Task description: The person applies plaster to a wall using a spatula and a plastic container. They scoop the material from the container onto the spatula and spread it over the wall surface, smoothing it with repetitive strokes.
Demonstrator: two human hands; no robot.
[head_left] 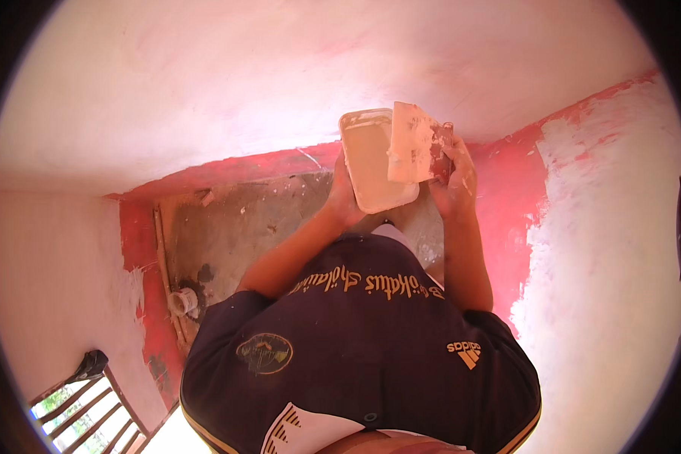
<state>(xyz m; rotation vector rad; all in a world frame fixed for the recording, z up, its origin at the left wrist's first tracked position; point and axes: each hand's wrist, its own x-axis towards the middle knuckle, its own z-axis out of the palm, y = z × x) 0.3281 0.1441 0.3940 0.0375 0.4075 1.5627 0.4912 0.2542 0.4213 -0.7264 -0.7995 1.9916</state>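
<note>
My left hand (343, 194) is wrapped round the side of a rectangular plastic tub (392, 204). Pale wall putty (371, 147) lies inside it, and the rim is smeared. My right hand (459, 178) grips a wide putty knife (412, 144) by its reddish back part. The blade is coated with pale putty and overlaps the tub's right side; whether it touches the rim I cannot tell. Both hands are raised in front of the wall (280, 83), which is covered in a whitish coat.
A red unpainted band (257, 165) runs along the wall's foot, above a grey, spattered floor (242, 227). A small white bucket (180, 303) and a long stick (160, 250) are at the left wall. The right wall (605, 204) is partly coated. A barred window (91, 412) is at lower left.
</note>
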